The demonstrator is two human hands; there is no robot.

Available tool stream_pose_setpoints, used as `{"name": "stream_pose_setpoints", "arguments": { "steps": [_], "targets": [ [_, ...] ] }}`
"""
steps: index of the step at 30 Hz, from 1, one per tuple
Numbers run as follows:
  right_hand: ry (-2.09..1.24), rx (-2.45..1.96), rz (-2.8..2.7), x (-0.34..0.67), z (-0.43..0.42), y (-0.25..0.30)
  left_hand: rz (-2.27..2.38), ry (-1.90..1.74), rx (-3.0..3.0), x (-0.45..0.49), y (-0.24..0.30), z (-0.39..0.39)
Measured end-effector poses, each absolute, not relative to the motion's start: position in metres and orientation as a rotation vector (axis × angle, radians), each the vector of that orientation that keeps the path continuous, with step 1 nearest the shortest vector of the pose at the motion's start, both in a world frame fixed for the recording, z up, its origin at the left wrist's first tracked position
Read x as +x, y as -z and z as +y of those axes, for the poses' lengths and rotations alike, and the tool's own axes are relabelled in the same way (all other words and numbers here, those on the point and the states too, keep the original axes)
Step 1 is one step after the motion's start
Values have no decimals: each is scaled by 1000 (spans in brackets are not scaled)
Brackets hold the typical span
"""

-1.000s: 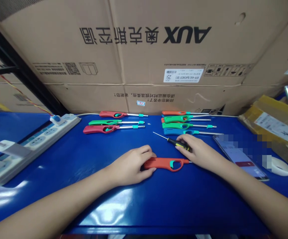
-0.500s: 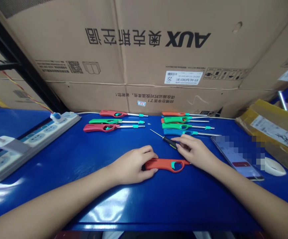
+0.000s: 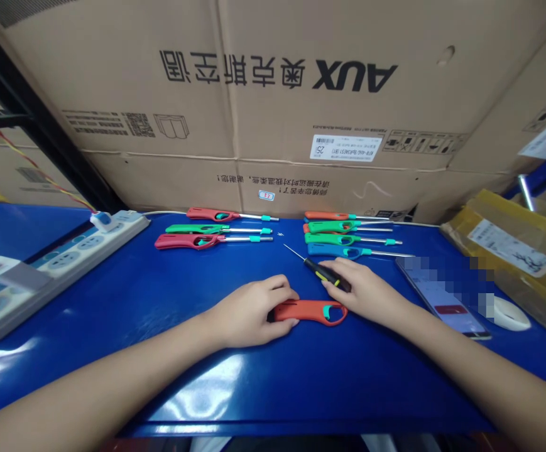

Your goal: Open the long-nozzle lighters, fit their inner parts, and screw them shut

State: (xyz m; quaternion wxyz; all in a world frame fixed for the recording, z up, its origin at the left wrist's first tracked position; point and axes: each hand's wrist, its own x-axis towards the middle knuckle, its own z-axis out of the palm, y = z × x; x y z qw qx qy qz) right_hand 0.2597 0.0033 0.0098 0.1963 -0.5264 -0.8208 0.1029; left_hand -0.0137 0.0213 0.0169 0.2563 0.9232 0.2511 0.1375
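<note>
A stack of large cardboard cartons [image 3: 273,107] printed with the AUX brand and Chinese lettering, upside down from this view, rose behind a glossy blue worktop [image 3: 112,383]. At the far right, a yellow-and-brown parcel [image 3: 503,251] with a white label lay against the cartons. At the left, a white power strip [image 3: 60,263] ran diagonally along the worktop, with a blue-marked plug [image 3: 103,220] in its far end.

Two groups of long-nosed gas lighters lay side by side near the cartons, their metal tubes pointing right. The left group [image 3: 211,227] held three, in red, green and crimson. The right group [image 3: 343,235] held at least four, including orange, green and blue ones, with the rearmost partly overlapped.

A smartphone [image 3: 442,295] lay right of the right hand, partly covered by a pixelated patch, with a white computer mouse [image 3: 511,314] just beyond it.

Nearest the person, an orange-red gas lighter [image 3: 310,312] with a teal trigger lay flat on the worktop. The left hand [image 3: 254,311] curled around its grip end, fingers closed over it. The right hand [image 3: 367,292] sat just beside the lighter's other end, its fingers closed over the rear of a black-and-yellow screwdriver [image 3: 324,274], whose thin shaft pointed up and left toward the gap between the lighter groups.
</note>
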Motion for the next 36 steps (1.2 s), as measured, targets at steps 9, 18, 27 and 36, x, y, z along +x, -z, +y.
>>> {"name": "stream_pose_setpoints", "arguments": {
  "steps": [9, 18, 27, 36],
  "targets": [
    [-190, -1467, -2332, 235, 19, -17, 754, -402, 2495, -14, -15, 20],
    [-168, -1438, -2287, 228, 31, -13, 760, -423, 2515, -15, -14, 22],
    [-149, -1348, -2171, 232, 22, -22, 733, -454, 2507, -16, -12, 22],
    [-278, -1385, -1916, 238, 1, -44, 707, -479, 2448, -15, -11, 22]
  ]
}}
